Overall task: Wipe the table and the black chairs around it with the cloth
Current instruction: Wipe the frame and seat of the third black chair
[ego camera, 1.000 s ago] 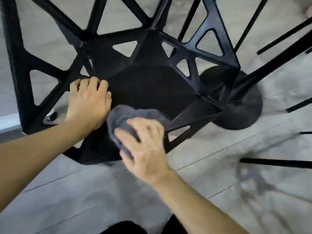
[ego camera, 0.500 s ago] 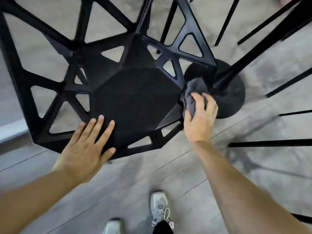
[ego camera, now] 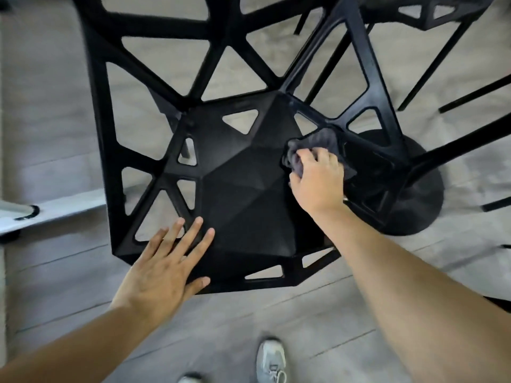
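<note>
A person stands over a black chair with a faceted seat and an open, triangular lattice back, seen from above. The right hand has its grip closed around a bunched dark grey cloth, pressing it onto the right side of the seat, where the seat meets the lattice arm. Half a second ago the cloth was out at the chair's right edge, near the round black pedestal base on the floor; it has now come inward onto the seat, so the wiping seems to be working back across the seat from the rim. The left hand holds nothing: it lies flat with fingers spread on the front left of the seat, much as before, apparently steadying the chair. A second black chair shows at the top right, with thin black legs nearby. The tabletop is not in view. Grey sneakers stand on the pale plank floor below. Judging by this, the chair wiping is mid-course.
</note>
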Tool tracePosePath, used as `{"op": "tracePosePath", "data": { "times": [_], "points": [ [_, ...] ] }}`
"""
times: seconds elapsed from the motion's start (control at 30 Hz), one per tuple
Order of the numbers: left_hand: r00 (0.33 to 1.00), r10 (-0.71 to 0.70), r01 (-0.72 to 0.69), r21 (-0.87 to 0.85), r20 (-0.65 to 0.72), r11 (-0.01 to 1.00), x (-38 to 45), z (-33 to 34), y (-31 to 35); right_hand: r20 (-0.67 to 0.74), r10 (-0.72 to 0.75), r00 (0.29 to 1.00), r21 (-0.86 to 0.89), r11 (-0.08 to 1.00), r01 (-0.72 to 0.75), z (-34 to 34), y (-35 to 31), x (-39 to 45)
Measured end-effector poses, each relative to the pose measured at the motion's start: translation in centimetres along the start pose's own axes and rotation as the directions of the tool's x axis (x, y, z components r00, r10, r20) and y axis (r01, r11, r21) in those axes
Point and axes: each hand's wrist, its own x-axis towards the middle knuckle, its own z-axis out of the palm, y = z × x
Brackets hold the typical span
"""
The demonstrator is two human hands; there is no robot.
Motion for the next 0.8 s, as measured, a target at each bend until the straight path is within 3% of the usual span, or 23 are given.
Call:
{"op": "tracePosePath", "data": {
  "times": [0.07, 0.13, 0.2, 0.27, 0.3, 0.33, 0.4, 0.47, 0.53, 0.6, 0.67, 0.8],
  "points": [
    [1.0, 0.018, -0.018, 0.009, 0.001, 1.0, 0.2, 0.0, -0.2, 0.035, -0.011, 0.999, 0.038, 0.999, 0.01, 0.3, -3.0, -0.7],
    [1.0, 0.002, -0.002, -0.004, 0.005, 1.0, 0.1, -0.3, -0.1, 0.074, -0.207, 0.975, 0.154, 0.969, 0.194, 0.3, -7.3, -4.3],
    [0.999, -0.037, 0.037, -0.042, 0.013, 0.998, -0.3, -0.7, 0.2, 0.158, -0.453, 0.877, 0.277, 0.873, 0.401, -0.4, -10.0, -8.2],
    [0.996, -0.091, 0.089, -0.08, -0.019, 0.993, -0.8, -1.7, 0.0, 0.173, -0.625, 0.761, 0.303, 0.769, 0.563, -0.5, -8.4, -7.1],
    [0.992, -0.107, 0.102, -0.08, -0.06, 0.992, -1.1, -2.2, -0.6, 0.158, -0.628, 0.762, 0.256, 0.771, 0.583, -0.3, -6.7, -5.3],
    [0.985, -0.129, 0.12, -0.084, -0.116, 0.989, -1.6, -2.9, -1.4, 0.136, -0.555, 0.821, 0.192, 0.828, 0.527, -0.1, -4.9, -3.4],
    [0.945, -0.256, 0.22, -0.183, -0.205, 0.958, -2.3, -4.8, -3.1, 0.052, -0.271, 0.961, 0.071, 0.961, 0.267, 0.2, -1.4, 0.5],
    [0.875, -0.45, 0.342, -0.429, -0.18, 0.836, -2.3, -6.1, -4.1, 0.04, -0.061, 0.997, 0.045, 0.997, 0.059, 0.6, -0.5, 2.0],
    [0.828, -0.552, 0.367, -0.654, -0.093, 0.661, -2.2, -6.4, -4.2, 0.021, 0.007, 1.0, 0.082, 0.997, -0.009, 1.0, -3.1, 1.2],
    [0.818, -0.572, 0.34, -0.747, -0.066, 0.572, -2.2, -6.6, -4.0, 0.043, -0.053, 0.998, 0.173, 0.984, 0.045, 1.3, -7.5, -1.7],
    [0.821, -0.568, 0.333, -0.765, -0.052, 0.552, -2.4, -6.7, -4.3, 0.077, -0.204, 0.976, 0.282, 0.943, 0.175, 1.3, -12.6, -6.4],
    [0.831, -0.556, 0.346, -0.771, -0.013, 0.535, -3.0, -7.0, -4.8, 0.119, -0.339, 0.933, 0.432, 0.864, 0.259, 0.4, -17.1, -12.8]
  ]
}}
